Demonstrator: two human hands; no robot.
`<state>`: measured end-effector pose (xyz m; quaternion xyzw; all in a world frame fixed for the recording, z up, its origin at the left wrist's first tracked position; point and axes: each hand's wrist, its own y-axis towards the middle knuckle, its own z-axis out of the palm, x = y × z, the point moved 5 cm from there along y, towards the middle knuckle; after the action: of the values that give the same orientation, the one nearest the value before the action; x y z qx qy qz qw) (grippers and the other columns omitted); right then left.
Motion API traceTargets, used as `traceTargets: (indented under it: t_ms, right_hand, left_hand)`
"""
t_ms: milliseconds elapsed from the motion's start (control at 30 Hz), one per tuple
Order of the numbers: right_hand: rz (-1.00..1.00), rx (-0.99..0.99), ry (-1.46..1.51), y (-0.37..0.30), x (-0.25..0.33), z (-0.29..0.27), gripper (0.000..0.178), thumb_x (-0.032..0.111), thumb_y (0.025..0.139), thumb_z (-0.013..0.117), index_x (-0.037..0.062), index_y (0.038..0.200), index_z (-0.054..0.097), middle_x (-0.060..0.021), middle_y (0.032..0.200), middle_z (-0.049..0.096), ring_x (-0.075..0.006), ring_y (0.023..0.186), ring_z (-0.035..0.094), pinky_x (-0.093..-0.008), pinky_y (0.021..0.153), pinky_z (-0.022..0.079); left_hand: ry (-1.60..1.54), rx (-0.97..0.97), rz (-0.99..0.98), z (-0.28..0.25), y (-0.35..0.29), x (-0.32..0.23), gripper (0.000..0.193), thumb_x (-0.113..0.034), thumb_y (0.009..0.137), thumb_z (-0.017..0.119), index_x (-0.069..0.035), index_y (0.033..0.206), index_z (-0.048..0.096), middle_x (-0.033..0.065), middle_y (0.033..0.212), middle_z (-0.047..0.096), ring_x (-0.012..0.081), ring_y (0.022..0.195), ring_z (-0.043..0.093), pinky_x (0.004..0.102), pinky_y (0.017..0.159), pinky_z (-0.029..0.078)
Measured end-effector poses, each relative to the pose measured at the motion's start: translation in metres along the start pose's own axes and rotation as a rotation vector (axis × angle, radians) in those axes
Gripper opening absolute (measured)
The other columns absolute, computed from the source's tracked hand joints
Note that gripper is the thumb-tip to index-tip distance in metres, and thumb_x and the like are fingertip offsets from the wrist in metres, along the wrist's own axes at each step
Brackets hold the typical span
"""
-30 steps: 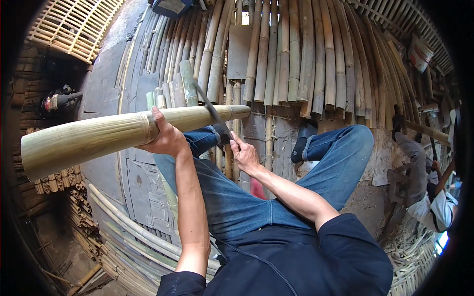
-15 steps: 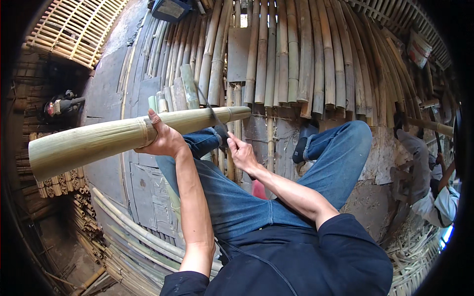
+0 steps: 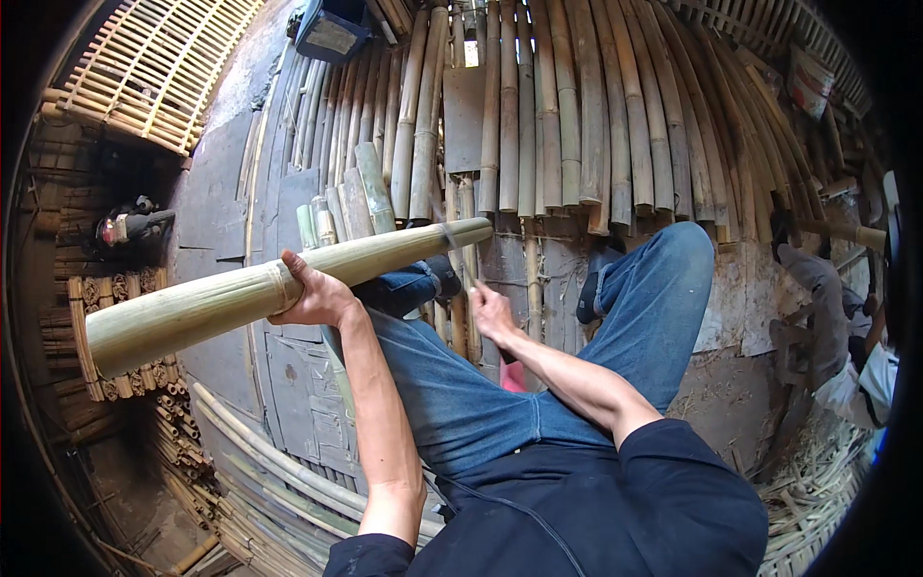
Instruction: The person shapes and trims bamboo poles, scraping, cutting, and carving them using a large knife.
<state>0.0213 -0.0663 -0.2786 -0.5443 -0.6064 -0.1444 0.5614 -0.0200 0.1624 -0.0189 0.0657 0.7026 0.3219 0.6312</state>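
The left grip [image 3: 322, 300] is clamped around a bamboo pole [image 3: 183, 322], its thick end projecting leftward. Right of this grip, a blurred blade [image 3: 455, 242] crosses the pole's narrow portion; the right grip [image 3: 492, 313] is clamped on its near end. Surface appears mostly smooth; node rings [image 3: 277, 279] remain.

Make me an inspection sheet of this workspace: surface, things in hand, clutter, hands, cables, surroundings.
Surface: grey panels, uneven, with visible seams.
Things in hand: thick pale bamboo length, wider end at left; slim tool, blurred, crossing its narrower end in view, contact unclear.
Clutter: short bamboo pieces just beyond; tangled pale strips at lower right.
Hands: left hand grips the bamboo length; right hand closed on the tool.
Cables: none certain; thin dark cord-like line across the shirt.
Surroundings: row of bamboo poles ahead; another person at right.
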Motion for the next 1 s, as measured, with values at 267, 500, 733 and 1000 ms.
traceTargets:
  t_ms: [267, 500, 733, 1000]
  right_hand:
    - [-0.360, 0.003, -0.009, -0.019, 0.053, 0.011, 0.047, 0.042, 0.101, 0.049, 0.0142, 0.139, 0.056, -0.0279, 0.081, 0.066, -0.0444, 0.078, 0.066, -0.0499, 0.070, 0.052]
    - [0.129, 0.074, -0.122, 0.020, -0.063, -0.015, 0.044, 0.036, 0.102, 0.044, 0.0053, 0.128, 0.061, -0.0282, 0.099, 0.067, -0.0440, 0.096, 0.066, -0.0500, 0.082, 0.054]
    - [-0.277, 0.039, 0.161, -0.016, 0.049, -0.004, 0.045, 0.038, 0.101, 0.049, 0.0086, 0.134, 0.058, -0.0309, 0.099, 0.066, -0.0435, 0.094, 0.067, -0.0459, 0.081, 0.055]
    - [-0.032, -0.042, -0.095, 0.019, -0.039, 0.006, 0.047, 0.041, 0.103, 0.042, 0.0119, 0.137, 0.057, -0.0305, 0.099, 0.067, -0.0452, 0.092, 0.068, -0.0491, 0.085, 0.055]
  left_hand:
    - [-0.107, 0.212, -0.007, -0.008, 0.000, 0.021, 0.088, -0.031, 0.085, 0.077, 0.006, 0.134, 0.013, 0.0285, 0.128, 0.038, 0.0360, 0.121, 0.052, 0.0410, 0.109, 0.050]
    - [0.010, 0.215, 0.074, -0.012, -0.009, 0.012, 0.090, -0.034, 0.086, 0.076, 0.009, 0.131, 0.011, 0.0293, 0.126, 0.037, 0.0375, 0.121, 0.051, 0.0446, 0.107, 0.050]
    - [0.091, 0.180, 0.123, 0.000, -0.010, 0.001, 0.091, -0.036, 0.084, 0.079, 0.009, 0.131, 0.014, 0.0274, 0.125, 0.039, 0.0368, 0.118, 0.053, 0.0439, 0.105, 0.052]
    - [0.017, 0.169, 0.049, 0.005, -0.011, -0.007, 0.089, -0.030, 0.081, 0.082, 0.005, 0.130, 0.017, 0.0258, 0.126, 0.038, 0.0345, 0.118, 0.053, 0.0431, 0.106, 0.053]
